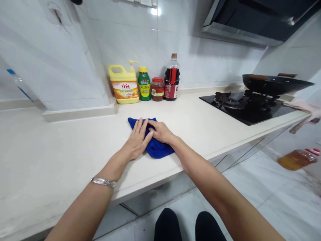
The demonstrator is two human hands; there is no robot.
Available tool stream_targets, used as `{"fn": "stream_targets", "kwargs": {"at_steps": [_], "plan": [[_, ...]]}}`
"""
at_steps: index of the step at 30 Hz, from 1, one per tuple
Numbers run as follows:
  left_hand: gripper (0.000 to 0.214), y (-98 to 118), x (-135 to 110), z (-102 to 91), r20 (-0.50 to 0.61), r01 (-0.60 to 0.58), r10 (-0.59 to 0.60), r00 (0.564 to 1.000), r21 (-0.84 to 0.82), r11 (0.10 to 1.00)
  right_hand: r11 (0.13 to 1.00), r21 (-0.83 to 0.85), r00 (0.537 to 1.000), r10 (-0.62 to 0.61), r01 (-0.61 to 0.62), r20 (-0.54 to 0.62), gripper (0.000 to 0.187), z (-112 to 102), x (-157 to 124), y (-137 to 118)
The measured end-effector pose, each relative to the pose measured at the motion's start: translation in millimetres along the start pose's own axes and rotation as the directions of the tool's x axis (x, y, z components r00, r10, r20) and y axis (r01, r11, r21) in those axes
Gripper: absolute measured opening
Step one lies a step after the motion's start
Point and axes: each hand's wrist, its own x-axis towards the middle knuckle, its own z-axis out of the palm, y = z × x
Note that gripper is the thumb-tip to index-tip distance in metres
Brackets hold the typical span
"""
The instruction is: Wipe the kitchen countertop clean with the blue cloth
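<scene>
A blue cloth (155,149) lies bunched on the pale countertop (62,150). My left hand (137,139) rests flat on its left part, fingers stretched out and close together. My right hand (160,131) sits on top of the cloth beside it, fingers curled down onto the fabric and touching the left hand's fingertips. A silver bracelet (103,181) circles my left wrist.
Against the tiled wall stand a yellow detergent jug (124,85), a green bottle (144,83), a red-lidded jar (157,89) and a dark sauce bottle (172,78). A black wok (274,83) sits on the gas hob (240,105) at right. An oil bottle (298,158) lies lower right.
</scene>
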Motion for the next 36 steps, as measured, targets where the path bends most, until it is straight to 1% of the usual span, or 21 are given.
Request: {"fn": "stream_targets", "kwargs": {"at_steps": [1,2,3,5,6,8,11,14,17,19,22,24,26,28,29,30,32,33,34,35,36], "plan": [[0.088,0.0,-1.8,-2.0,-0.002,0.004,-0.004,1.000,0.015,1.000,0.996,0.015,0.993,0.085,-0.084,-0.083,0.053,-4.8,-1.0,3.8],[0.088,1.1,-4.0,-5.2,-0.005,-0.013,0.013,1.000,0.037,0.999,0.983,0.035,0.970,0.182,-0.178,-0.163,0.054,-10.0,-3.0,7.7],[0.084,3.7,-6.5,-9.4,-0.002,-0.053,0.053,0.999,0.062,0.997,0.962,0.058,0.934,0.273,-0.267,-0.229,0.053,-15.5,-6.1,11.4],[0.069,12.7,-12.1,-18.9,0.051,-0.152,0.148,0.988,0.088,0.984,0.914,0.072,0.862,0.401,-0.399,-0.312,0.050,-26.4,-15.9,16.9],[0.063,18.3,-14.8,-23.0,0.090,-0.185,0.177,0.980,0.089,0.979,0.898,0.053,0.840,0.428,-0.436,-0.333,0.048,-31.4,-22.4,18.5],[0.059,29.0,-19.4,-28.1,0.138,-0.198,0.183,0.973,0.106,0.974,0.884,-0.017,0.834,0.433,-0.466,-0.341,0.045,-39.0,-37.6,19.3],[0.056,37.3,-22.3,-27.9,0.118,-0.164,0.146,0.982,0.159,0.974,0.903,-0.088,0.869,0.375,-0.422,-0.322,0.040,-44.2,-58.8,18.3],[0.052,35.8,-22.1,-27.2,0.115,-0.167,0.151,0.982,0.149,0.975,0.926,-0.028,0.880,0.349,-0.377,-0.324,0.038,-46.0,-69.8,20.0],[0.049,29.6,-27.7,-36.4,0.136,-0.131,0.108,0.985,0.171,0.976,0.911,0.068,0.853,0.406,-0.408,-0.328,0.037,-48.9,-70.9,23.2],[0.049,23.3,-39.2,-50.7,0.165,-0.106,0.069,0.984,0.224,0.969,0.907,0.095,0.845,0.418,-0.411,-0.334,0.036,-50.4,-70.1,24.4],[0.051,11.7,-69.1,-86.2,0.200,-0.086,0.024,0.980,0.307,0.948,0.911,0.119,0.844,0.411,-0.395,-0.343,0.037,-49.7,-70.3,25.3],[0.052,6.0,-91.7,-117.1,0.233,-0.019,-0.073,0.970,0.367,0.930,0.912,0.134,0.844,0.411,-0.389,-0.344,0.038,-47.2,-70.4,27.0],[0.052,6.0,-108.3,-146.8,0.269,0.085,-0.213,0.939,0.418,0.905,0.910,0.149,0.843,0.415,-0.388,-0.342,0.037,-44.3,-69.5,30.4],[0.053,13.0,-113.0,-164.5,0.225,0.190,-0.304,0.926,0.419,0.888,0.905,0.159,0.837,0.426,-0.396,-0.344,0.036,-41.8,-67.5,34.5],[0.055,18.5,-110.5,-165.8,0.157,0.234,-0.313,0.937,0.384,0.893,0.901,0.162,0.831,0.434,-0.403,-0.347,0.035,-40.9,-66.4,36.5],[0.059,24.9,-105.4,-161.0,0.074,0.263,-0.302,0.951,0.326,0.908,0.897,0.163,0.826,0.441,-0.410,-0.351,0.034,-40.3,-65.4,38.2],[0.068,38.1,-90.5,-135.0,-0.057,0.266,-0.260,0.964,0.183,0.946,0.893,0.161,0.819,0.449,-0.420,-0.356,0.034,-39.8,-64.2,40.7],[0.072,44.2,-82.3,-116.0,-0.024,0.248,-0.247,0.969,0.141,0.959,0.894,0.158,0.821,0.448,-0.419,-0.355,0.033,-39.8,-64.1,41.8],[0.076,49.4,-74.7,-95.5,0.057,0.232,-0.243,0.968,0.146,0.962,0.896,0.155,0.825,0.443,-0.416,-0.350,0.033,-39.7,-64.4,43.0],[0.078,53.5,-68.1,-75.3,0.157,0.196,-0.228,0.961,0.192,0.962,0.900,0.153,0.832,0.435,-0.407,-0.343,0.033,-39.5,-64.9,44.6],[0.077,56.0,-62.8,-57.3,0.223,0.156,-0.221,0.949,0.277,0.948,0.906,0.154,0.840,0.424,-0.395,-0.340,0.033,-39.1,-65.7,46.6]]}}
